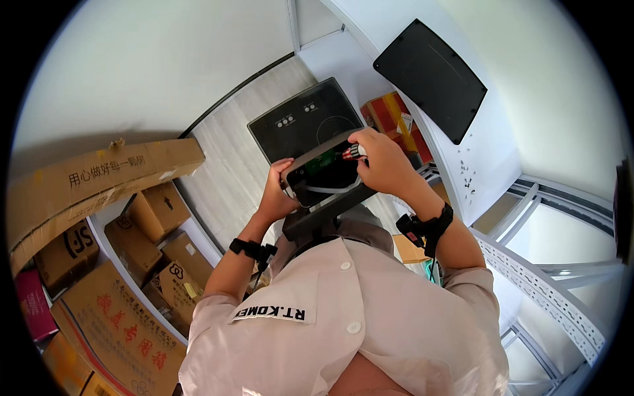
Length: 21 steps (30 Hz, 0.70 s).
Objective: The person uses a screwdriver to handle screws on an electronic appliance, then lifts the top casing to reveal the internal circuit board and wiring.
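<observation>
The circuit board (321, 160) is green, the shirt (403, 317) beige, the red box (378, 113) yellow-striped.

hands (275, 193): gap l., blk panel (297, 129) fwd

Matt plastic case (316, 152), cardboard boxes (129, 336)
</observation>
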Each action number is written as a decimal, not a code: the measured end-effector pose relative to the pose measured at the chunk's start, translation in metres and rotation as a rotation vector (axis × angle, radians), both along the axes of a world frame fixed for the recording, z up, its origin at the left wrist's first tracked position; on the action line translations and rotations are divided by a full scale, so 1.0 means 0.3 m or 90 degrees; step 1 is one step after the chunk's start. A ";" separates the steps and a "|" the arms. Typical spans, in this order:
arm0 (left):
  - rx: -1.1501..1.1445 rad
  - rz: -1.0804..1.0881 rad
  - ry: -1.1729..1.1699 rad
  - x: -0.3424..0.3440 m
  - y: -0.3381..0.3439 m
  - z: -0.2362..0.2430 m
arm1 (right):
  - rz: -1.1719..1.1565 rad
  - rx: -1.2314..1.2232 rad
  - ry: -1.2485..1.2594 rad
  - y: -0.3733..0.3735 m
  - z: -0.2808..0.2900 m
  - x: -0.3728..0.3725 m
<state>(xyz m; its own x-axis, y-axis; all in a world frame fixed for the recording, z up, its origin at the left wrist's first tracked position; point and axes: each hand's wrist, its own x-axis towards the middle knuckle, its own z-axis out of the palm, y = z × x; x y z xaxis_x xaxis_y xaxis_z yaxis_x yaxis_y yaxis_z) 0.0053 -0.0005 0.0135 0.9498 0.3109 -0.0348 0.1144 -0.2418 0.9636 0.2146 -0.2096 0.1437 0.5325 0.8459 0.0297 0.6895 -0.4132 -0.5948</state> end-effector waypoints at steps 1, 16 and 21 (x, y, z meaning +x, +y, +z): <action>-0.004 0.004 0.011 0.000 0.001 -0.002 | -0.031 -0.043 0.024 0.004 0.019 -0.009; -0.023 0.003 -0.027 -0.005 -0.005 -0.027 | -0.078 -0.003 0.067 -0.017 0.011 -0.017; -0.010 0.000 -0.036 -0.009 0.000 -0.031 | -0.080 0.011 0.065 -0.015 0.016 -0.022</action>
